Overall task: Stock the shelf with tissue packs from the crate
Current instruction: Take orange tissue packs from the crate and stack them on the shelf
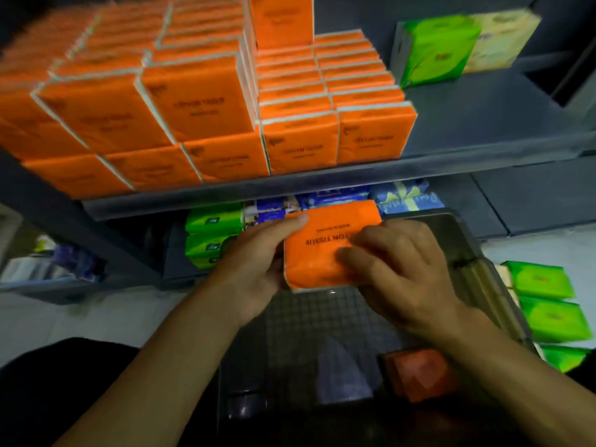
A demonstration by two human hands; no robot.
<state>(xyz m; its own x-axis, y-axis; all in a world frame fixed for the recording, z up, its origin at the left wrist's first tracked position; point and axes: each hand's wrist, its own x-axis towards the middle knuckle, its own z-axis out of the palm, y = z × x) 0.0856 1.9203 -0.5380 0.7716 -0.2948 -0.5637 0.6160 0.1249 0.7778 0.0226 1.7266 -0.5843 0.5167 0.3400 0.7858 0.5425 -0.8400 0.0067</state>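
Note:
An orange tissue pack [325, 233] is held in the air over the dark crate [503, 291], just below the shelf edge [290, 185]. My left hand [258, 269] grips its left side, thumb on top. My right hand [396, 266] grips its right side with fingers curled over the printed face. Several rows of orange packs [200, 104] stand stacked on the grey shelf above. One more orange pack [422, 372] lies in the bottom of the crate by a clear plastic wrapper [342, 372].
Green [435, 50] and pale yellow packs [503, 40] stand at the shelf's back right, with bare grey shelf in front of them. Green packs [213, 233] and blue packs [403, 198] fill the lower shelf. More green packs [548, 304] lie on the floor right of the crate.

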